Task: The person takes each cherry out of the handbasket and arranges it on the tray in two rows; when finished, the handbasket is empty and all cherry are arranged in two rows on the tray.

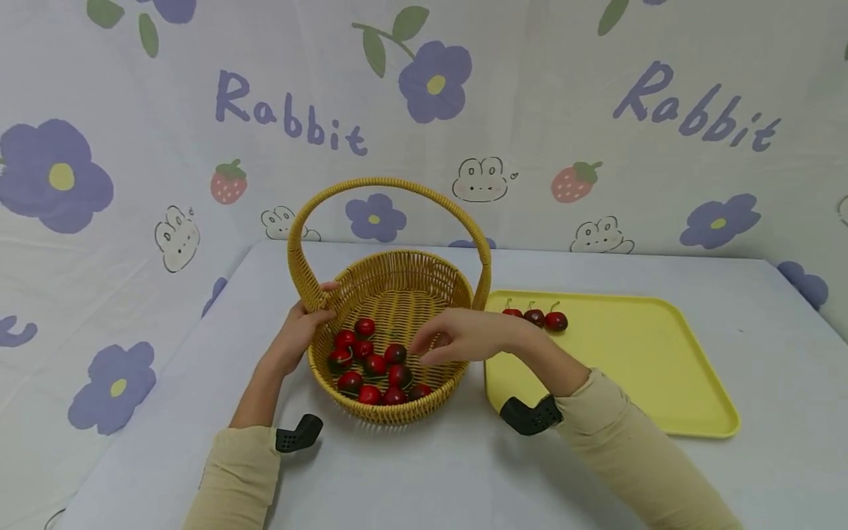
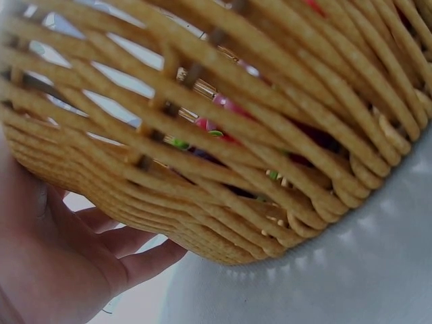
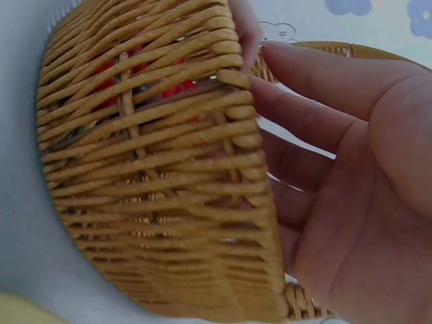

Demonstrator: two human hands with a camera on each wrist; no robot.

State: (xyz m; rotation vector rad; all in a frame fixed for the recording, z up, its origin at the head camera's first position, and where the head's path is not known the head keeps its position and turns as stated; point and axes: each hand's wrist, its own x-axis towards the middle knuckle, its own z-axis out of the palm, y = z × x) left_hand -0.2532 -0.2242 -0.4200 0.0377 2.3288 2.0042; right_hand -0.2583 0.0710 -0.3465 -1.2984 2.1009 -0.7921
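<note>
Nearest the head camera, two beige sleeves [image 1: 238, 478] reach forward over the pale table [image 1: 430, 471]. The right hand [image 1: 457, 337] hovers inside the woven basket [image 1: 391, 412], its fingers [image 1: 424, 340] loosely bent above the cherries [image 1: 374, 364] heaped at the basket's near side; it holds nothing. The left hand [image 1: 298, 335] steadies the basket's left wall below the handle [image 1: 391, 184], fingers curled on the rim. Just right of the basket lies a yellow tray [image 1: 649, 368] with three cherries [image 1: 535, 317] at its far left corner.
</note>
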